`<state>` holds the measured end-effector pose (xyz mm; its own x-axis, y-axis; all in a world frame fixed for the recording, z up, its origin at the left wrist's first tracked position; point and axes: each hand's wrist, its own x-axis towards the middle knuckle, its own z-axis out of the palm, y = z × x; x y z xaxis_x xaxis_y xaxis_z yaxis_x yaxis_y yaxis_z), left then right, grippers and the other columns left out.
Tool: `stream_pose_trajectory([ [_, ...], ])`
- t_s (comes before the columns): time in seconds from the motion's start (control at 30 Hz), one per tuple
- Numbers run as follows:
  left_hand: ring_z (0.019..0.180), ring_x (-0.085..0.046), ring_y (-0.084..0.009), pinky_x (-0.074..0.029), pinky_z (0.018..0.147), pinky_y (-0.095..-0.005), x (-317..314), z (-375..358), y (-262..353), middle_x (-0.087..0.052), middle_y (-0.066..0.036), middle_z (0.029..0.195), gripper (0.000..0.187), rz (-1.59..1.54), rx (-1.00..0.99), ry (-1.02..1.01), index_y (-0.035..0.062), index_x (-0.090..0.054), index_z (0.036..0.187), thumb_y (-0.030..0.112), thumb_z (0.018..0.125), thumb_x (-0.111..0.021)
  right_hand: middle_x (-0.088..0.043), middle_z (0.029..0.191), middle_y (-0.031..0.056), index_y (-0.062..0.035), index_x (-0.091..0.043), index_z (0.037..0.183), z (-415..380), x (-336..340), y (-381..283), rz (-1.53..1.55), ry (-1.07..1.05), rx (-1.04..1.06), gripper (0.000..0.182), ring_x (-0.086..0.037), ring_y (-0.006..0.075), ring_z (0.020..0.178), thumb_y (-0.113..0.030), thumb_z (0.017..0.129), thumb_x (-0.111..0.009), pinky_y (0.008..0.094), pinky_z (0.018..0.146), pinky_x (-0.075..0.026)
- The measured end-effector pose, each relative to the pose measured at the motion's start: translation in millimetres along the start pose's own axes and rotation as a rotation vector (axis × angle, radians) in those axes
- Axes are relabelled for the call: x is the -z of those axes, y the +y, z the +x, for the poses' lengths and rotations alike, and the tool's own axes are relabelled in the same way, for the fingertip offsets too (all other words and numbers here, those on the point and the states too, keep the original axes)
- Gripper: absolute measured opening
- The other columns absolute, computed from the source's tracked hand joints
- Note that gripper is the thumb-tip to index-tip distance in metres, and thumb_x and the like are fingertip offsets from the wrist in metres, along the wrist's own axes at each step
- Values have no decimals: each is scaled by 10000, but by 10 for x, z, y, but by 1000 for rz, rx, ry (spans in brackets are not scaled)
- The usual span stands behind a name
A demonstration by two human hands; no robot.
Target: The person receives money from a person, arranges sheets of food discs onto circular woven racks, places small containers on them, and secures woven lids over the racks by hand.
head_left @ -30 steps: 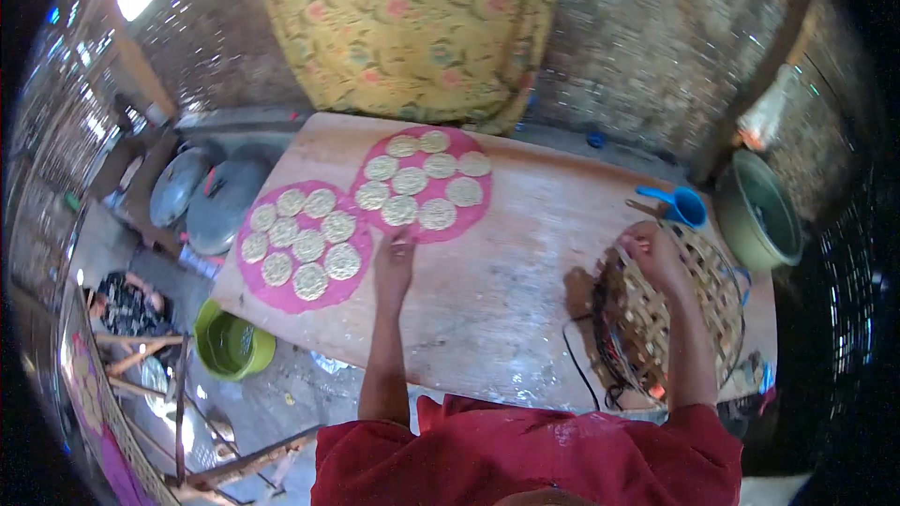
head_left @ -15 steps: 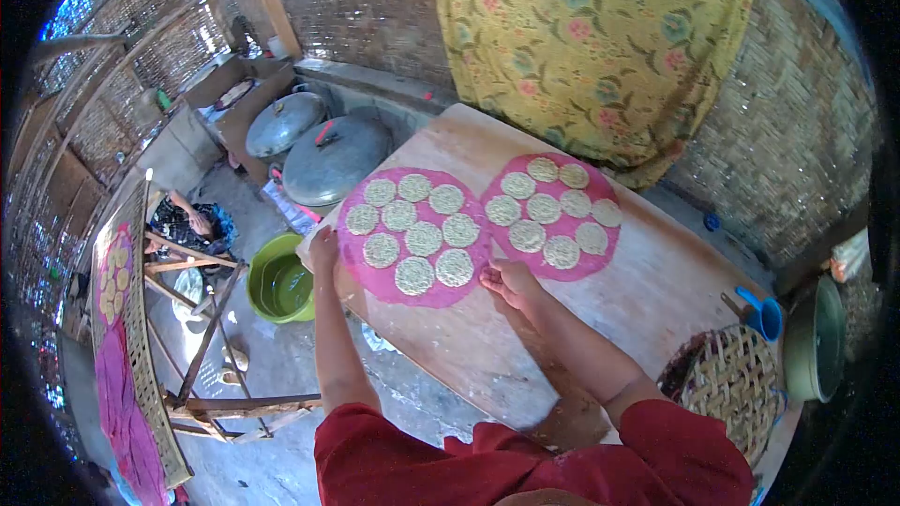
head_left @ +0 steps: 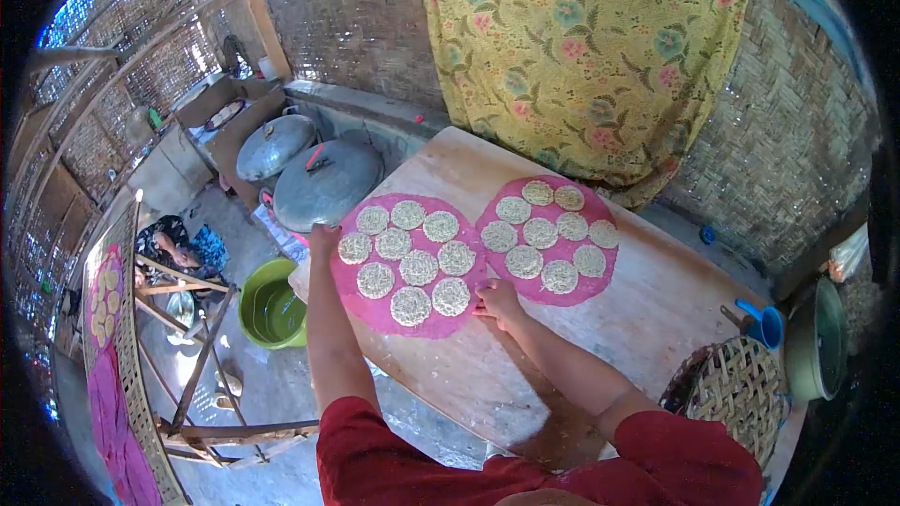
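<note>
A round pink cloth lies on the wooden table, with several flat pale discs of grainy food spread over it. My left hand is at this cloth's left edge, its fingers closed there and partly hidden. On the opposite side my right hand pinches the edge between thumb and fingers. A second round pink cloth with similar discs lies to the right, close against the first.
Two large lidded metal pots stand beyond the table's left end. A green basin sits on the floor by a wooden frame. A person is at the far left. Woven basket and blue dipper are at right.
My view has tilted up slightly, so the table sits lower in it. The fingers of my right hand have closed in on the cloth's edge. The discs keep their arrangement.
</note>
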<state>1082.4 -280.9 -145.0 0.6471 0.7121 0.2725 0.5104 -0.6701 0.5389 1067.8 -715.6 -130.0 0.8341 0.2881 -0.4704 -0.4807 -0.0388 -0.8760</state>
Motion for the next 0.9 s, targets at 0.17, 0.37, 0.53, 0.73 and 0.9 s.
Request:
stream_pose_trajectory([
  [0.17,711,-669,-257,-521,660,-360,279,12,268,-677,-138,739,222,-217,-87,-29,61,-707,831,254,726,-673,-547,734,80,50,-593,1008,-88,1,-183,34,-93,155,194,-592,188,614,-90,886,-536,358,590,-587],
  [0.37,685,-639,-130,-487,625,-258,1003,-268,1115,-684,-81,765,178,-443,-316,-102,14,-672,892,163,805,-625,-619,708,83,57,-638,979,-486,472,-873,-316,-21,524,201,-596,136,588,-90,869,-556,291,558,-555],
  [0.53,725,-576,-94,-455,660,-226,1585,-1118,2388,-644,-41,789,136,-670,-470,-322,-14,-634,890,117,863,-611,-640,722,69,22,-649,1022,-1483,1654,-1399,-334,58,492,217,-598,103,600,-92,859,-561,260,550,-523],
  [0.73,678,-524,-69,-421,614,-191,1232,-2628,3974,-598,-8,772,85,-928,-734,-415,2,-614,862,87,858,-622,-652,799,14,-21,-652,1056,-3537,3243,-1596,-419,358,519,236,-586,66,669,-150,867,-595,230,560,-495],
  [0.9,705,-548,-63,-445,641,-200,659,-4228,5155,-620,-9,799,71,-1200,-742,-672,11,-647,889,52,832,-634,-643,783,12,-4,-653,1021,-4954,4405,-1140,-320,825,306,233,-559,71,611,-161,852,-618,210,510,-466],
])
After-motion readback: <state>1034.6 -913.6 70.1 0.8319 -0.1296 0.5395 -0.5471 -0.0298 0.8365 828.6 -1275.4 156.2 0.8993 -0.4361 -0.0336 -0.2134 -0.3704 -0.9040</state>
